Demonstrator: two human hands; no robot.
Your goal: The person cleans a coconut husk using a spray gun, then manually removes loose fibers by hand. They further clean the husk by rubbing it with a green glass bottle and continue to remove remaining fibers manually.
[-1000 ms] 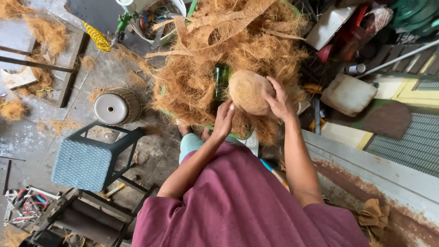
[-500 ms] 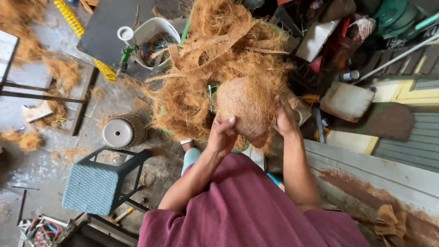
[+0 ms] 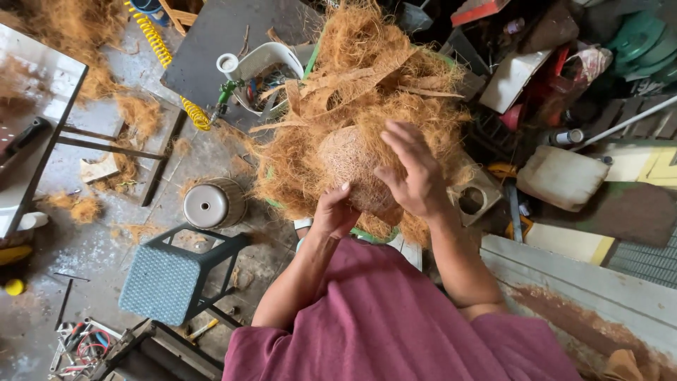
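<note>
Above the heap of coir fibre (image 3: 352, 106), one husked coconut (image 3: 356, 176) sits between two hands — left hand (image 3: 335, 212) cupping its lower edge with fingers curled against it, right hand (image 3: 416, 176) laid over its right side, fingers spread. One grey stool (image 3: 166, 282) and one round tin (image 3: 211, 204) stand on the floor at left. Half a second ago the right hand gripped lower — it has since climbed over the shell.
</note>
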